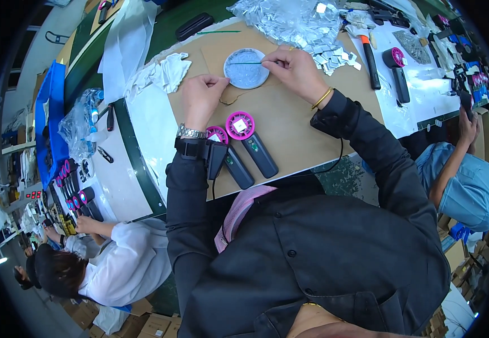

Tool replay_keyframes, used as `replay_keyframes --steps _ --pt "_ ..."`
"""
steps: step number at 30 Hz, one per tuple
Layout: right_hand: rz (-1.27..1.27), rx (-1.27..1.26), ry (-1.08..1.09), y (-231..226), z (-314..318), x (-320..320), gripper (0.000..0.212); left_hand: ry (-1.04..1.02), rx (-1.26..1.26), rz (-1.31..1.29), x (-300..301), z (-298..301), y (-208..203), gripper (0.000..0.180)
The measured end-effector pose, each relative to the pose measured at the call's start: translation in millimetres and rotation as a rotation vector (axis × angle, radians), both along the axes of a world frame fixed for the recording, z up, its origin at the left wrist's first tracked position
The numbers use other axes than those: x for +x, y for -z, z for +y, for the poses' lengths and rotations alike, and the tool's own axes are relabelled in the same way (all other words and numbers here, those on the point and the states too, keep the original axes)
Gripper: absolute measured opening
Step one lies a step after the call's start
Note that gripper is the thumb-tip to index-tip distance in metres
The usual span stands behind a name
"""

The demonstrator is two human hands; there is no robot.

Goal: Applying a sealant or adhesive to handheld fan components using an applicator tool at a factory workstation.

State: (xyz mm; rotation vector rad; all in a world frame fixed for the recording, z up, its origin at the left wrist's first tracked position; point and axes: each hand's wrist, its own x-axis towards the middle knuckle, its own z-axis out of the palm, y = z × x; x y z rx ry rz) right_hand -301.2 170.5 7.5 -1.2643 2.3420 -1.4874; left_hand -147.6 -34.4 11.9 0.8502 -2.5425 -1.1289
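My right hand (295, 70) pinches a thin green stick (249, 63), which lies across the top of a round white dish (246, 84) of greyish paste. At the dish's left edge is my left hand (202, 98), its thumb and forefinger pressed together; whatever they hold is too small to make out. Below the dish lie two devices like handheld fans, with pink round heads and dark grey handles. The right fan (253, 143) shows a white square on its head. My left wrist partly covers the left fan (232, 160).
Small silvery-white squares (331, 59) spill from a heap of clear plastic at the back. A white cloth glove (163, 73) lies left, an orange-and-black tool (370, 62) right. Co-workers sit on both sides, one in white (126, 262), one in blue (461, 186).
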Motion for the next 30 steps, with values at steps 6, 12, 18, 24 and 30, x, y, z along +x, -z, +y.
replay_keyframes --steps 6,12,18,24,30 --pt "-0.084 0.033 -0.022 5.7 0.5 -3.4 0.017 -0.006 -0.001 -0.014 -0.7 0.3 -1.0 0.029" --pt "-0.328 0.026 -0.045 3.6 6.5 -5.4 0.022 -0.02 0.006 -0.006 0.6 0.4 1.0 0.028" --pt "-0.546 -0.011 0.036 -0.4 18.8 -8.0 0.024 -0.073 -0.052 0.052 9.1 1.2 -7.0 0.031" --pt "-0.67 -0.065 0.153 -10.3 40.0 -5.1 0.025 -0.144 0.025 0.248 46.6 12.0 -33.1 0.022" --pt "-0.926 -0.168 0.037 -27.6 56.5 -9.1 0.022 -0.125 -0.112 0.331 88.5 45.0 -43.6 0.015"
